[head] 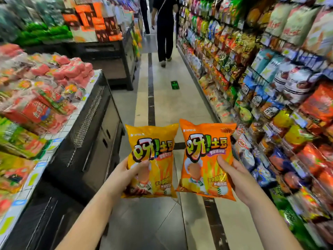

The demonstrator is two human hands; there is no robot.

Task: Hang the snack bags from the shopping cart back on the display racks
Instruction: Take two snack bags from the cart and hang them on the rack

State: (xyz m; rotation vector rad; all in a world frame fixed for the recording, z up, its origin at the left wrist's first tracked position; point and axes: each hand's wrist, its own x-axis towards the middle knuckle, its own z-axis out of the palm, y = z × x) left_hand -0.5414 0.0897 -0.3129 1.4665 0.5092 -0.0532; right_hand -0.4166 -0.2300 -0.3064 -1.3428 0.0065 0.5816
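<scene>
My left hand (128, 175) grips a yellow-orange snack bag (156, 141) by its lower left side, thumb across the front. Beside it, my right hand (237, 179) grips a deeper orange snack bag (207, 139) by its lower right side. Both bags are upright, held side by side over the aisle floor, almost touching. The display rack (270, 98) full of hanging snack bags runs along the right of the aisle, close to my right hand. No shopping cart is in view.
A black chest display (93, 127) topped with packaged goods lines the left side. A person (164, 29) in dark clothes walks away down the aisle ahead. A green sticker (174, 85) lies on the tiled floor.
</scene>
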